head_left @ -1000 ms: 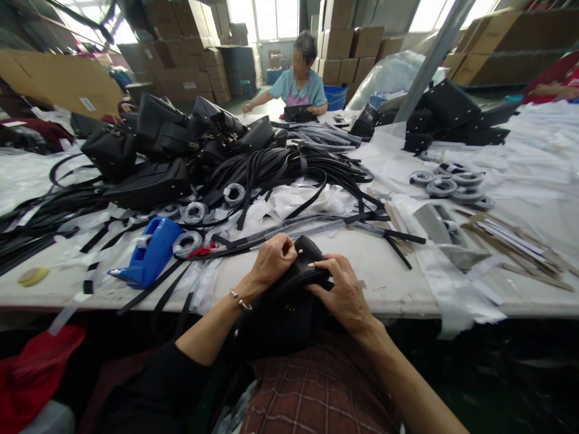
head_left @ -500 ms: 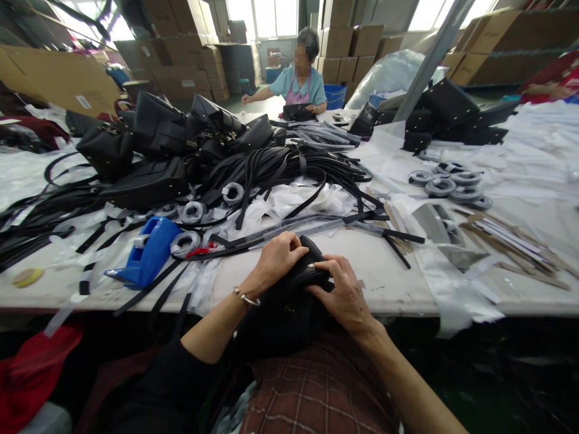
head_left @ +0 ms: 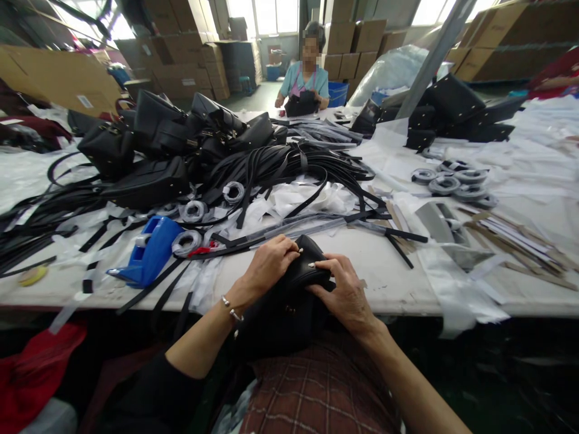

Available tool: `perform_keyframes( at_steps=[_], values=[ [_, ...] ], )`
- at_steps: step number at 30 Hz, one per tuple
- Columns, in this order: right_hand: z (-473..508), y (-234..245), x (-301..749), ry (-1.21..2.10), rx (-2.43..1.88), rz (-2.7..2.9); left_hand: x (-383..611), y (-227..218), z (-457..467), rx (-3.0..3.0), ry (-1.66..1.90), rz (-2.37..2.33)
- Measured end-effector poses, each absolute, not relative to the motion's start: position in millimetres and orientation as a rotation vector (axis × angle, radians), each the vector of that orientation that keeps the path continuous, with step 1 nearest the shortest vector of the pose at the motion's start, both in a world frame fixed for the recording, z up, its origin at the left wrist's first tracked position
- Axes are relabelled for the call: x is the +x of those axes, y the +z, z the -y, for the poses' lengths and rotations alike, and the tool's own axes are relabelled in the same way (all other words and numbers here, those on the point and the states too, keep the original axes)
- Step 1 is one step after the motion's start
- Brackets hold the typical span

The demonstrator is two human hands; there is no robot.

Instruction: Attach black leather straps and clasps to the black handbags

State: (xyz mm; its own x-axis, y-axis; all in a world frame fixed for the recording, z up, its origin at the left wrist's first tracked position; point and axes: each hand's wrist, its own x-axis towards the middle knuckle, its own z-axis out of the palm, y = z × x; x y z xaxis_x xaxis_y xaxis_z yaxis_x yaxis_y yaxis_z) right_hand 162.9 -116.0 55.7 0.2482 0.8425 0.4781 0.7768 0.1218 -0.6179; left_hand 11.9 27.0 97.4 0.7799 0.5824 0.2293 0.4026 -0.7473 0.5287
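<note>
A small black handbag rests against the near edge of the white table, partly on my lap. My left hand grips the bag's top edge, fingers curled over it, a bracelet on the wrist. My right hand presses on the bag's right side, fingers closed on its top flap. What lies under the fingers is hidden.
A blue tape dispenser sits to the left, with tape rolls and a tangle of black straps behind it. Black bags are piled at back left. More tape rolls lie at right. A person works at the table's far end.
My left hand's fingers have shifted slightly along the bag's top edge. The person at the far end has drawn both arms in and lifted a black bag.
</note>
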Motion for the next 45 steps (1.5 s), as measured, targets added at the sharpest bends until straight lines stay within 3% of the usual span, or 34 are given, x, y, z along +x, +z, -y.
perform_keyframes(
  at_steps=[10, 16, 25, 31, 37, 45],
  values=[
    [115, 56, 163, 0.074, -1.652, 1.537, 22, 88, -29, 3.020, 0.540, -0.554],
    [115, 58, 163, 0.084, -1.643, 1.534, 21, 77, -39, 2.742, 0.759, -0.585],
    [119, 56, 163, 0.088, -1.646, 1.516, 21, 84, -41, 2.141, 0.737, -0.963],
    [118, 54, 163, 0.113, -1.638, 1.505, 16, 90, -35, 2.138, 0.691, -0.749],
    [118, 55, 164, 0.118, -1.650, 1.498, 34, 92, -38, 2.192, 0.580, -0.825],
    [121, 54, 166, 0.163, -1.636, 1.474, 16, 92, -34, 1.739, 0.573, -0.715]
  ],
)
